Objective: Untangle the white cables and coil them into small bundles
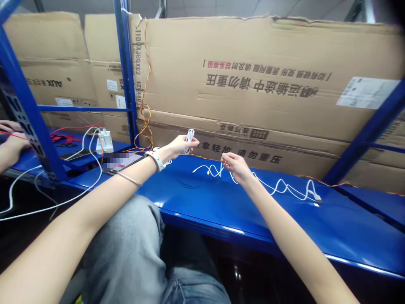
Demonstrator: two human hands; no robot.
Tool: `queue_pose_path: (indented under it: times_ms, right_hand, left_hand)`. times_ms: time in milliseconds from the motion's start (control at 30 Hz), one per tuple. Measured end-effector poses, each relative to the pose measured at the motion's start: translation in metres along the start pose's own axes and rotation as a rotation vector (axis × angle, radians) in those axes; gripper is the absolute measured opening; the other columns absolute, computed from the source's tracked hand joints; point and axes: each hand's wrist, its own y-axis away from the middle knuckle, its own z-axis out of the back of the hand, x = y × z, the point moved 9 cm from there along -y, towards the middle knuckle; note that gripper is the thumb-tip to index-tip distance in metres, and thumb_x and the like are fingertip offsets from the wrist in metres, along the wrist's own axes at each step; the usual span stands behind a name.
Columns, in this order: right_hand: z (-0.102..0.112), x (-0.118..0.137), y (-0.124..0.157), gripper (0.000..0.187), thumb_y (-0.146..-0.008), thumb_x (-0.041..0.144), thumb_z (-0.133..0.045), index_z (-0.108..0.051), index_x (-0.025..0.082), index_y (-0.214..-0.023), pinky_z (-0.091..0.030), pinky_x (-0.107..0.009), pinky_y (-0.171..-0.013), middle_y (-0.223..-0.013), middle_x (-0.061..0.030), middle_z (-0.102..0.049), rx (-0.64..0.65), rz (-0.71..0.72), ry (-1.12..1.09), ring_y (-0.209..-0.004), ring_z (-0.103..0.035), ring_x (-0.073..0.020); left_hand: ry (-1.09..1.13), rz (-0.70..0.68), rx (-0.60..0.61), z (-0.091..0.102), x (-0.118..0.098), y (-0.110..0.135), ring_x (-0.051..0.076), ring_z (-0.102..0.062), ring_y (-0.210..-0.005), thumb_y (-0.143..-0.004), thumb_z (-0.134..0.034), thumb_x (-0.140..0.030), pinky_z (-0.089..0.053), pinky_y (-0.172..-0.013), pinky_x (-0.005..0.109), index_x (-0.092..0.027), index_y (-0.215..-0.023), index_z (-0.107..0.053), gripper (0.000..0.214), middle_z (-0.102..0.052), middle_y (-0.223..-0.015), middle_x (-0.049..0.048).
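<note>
Several big cardboard boxes (268, 71) fill the view behind a blue steel shelf post (126, 71), with the blue tabletop (202, 202) running along the front. Well off past the left hand, another person's hands (12, 145) are working near a white charger (105, 142). Left hand (179, 146) is curled nearly shut around a small white cable coil (190, 141), a white watch band (157, 160) on that wrist. Just beside it, the right hand (236, 165) pinches a long white cable (281, 188), fingers and thumb almost closed, and the loops trail away from that hand to a plug (318, 199) lying on the tabletop. Watch that slack: a hard pull could snap those loops into a knot or drag the plug along. An orange-and-red twisted wire (146, 122) runs right behind the left hand, an easy snag for a loose loop. Coil and long cable, one piece or two? Can't tell from here.
</note>
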Motion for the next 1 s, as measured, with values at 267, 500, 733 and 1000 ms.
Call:
queue_pose_path:
  times_ms: [267, 500, 733, 1000]
  right_hand:
    - [-0.011, 0.0, 0.003, 0.044, -0.051, 0.05, -0.085, -0.061, 0.017, -0.067, -0.039, -0.022, -0.056, -0.068, -0.0004, -0.057, 0.107, -0.023, 0.047, -0.062, -0.049, -0.0087]
    - [-0.007, -0.004, 0.0, 0.044, -0.054, 0.054, -0.081, -0.061, 0.016, -0.066, -0.036, -0.024, -0.054, -0.065, -0.0007, -0.057, 0.109, -0.017, 0.135, -0.058, -0.047, -0.0091]
    - [-0.035, -0.026, 0.008, 0.037, -0.066, 0.051, -0.07, -0.06, 0.016, -0.058, -0.035, -0.024, -0.052, -0.055, -0.0016, -0.058, 0.262, 0.016, 0.437, -0.053, -0.047, -0.01]
    - [-0.065, -0.057, 0.025, 0.022, -0.075, 0.035, -0.065, -0.063, 0.018, -0.061, -0.042, -0.027, -0.058, -0.058, -0.0022, -0.065, 0.358, 0.096, 0.69, -0.055, -0.056, -0.0142]
  left_hand:
    - [-0.154, -0.095, 0.3, -0.036, -0.012, 0.013, 0.009, -0.054, -0.057, -0.071, -0.075, -0.037, -0.037, -0.051, 0.021, -0.011, -0.087, -0.066, 0.032, -0.061, -0.069, 0.0025]
    - [-0.45, -0.137, 0.291, -0.032, -0.019, 0.017, 0.009, -0.052, -0.051, -0.074, -0.068, -0.032, -0.037, -0.049, 0.021, -0.012, -0.075, -0.064, 0.021, -0.062, -0.063, 0.0027]
    - [-0.869, -0.068, 0.288, -0.027, -0.002, 0.011, 0.013, -0.052, -0.046, -0.067, -0.066, -0.018, -0.036, -0.049, 0.023, -0.016, -0.054, -0.059, 0.016, -0.057, -0.049, 0.0006]
    - [-0.783, 0.324, 0.488, -0.017, 0.072, 0.014, 0.016, -0.047, -0.041, -0.039, -0.078, -0.006, -0.039, -0.046, 0.027, -0.018, -0.039, -0.057, 0.024, -0.052, -0.039, 0.0028]
